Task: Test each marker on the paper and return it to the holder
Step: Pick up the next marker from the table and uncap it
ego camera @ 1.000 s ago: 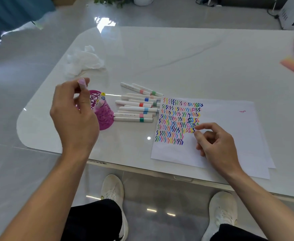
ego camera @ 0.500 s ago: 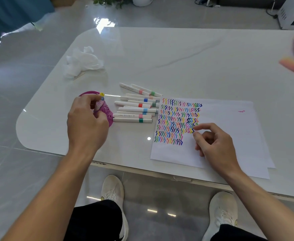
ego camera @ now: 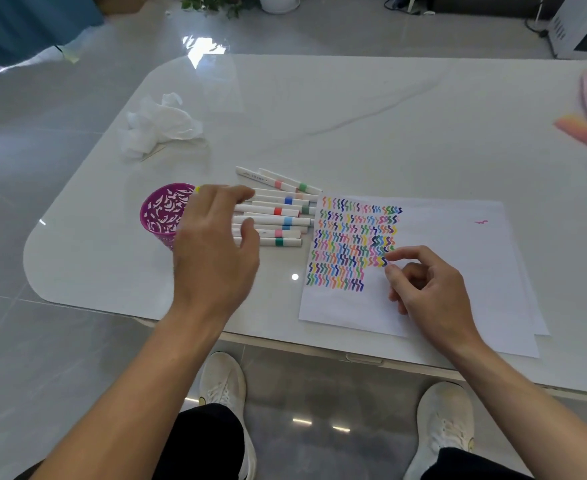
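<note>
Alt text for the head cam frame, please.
A person's open left hand hovers over a pile of white markers beside a purple holder on a white table. The right hand rests on paper partly covered in coloured squiggles, holding nothing. A crumpled tissue lies behind.

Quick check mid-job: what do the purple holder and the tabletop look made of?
Purple holder: probably moulded plastic with a slight sheen. Its thin wall has cut-out openwork, and the white table shows through.
Table: glossy white with faint grey veins and sharp light reflections. It looks like polished stone or a stone-look slab, but I cannot tell which.
</note>
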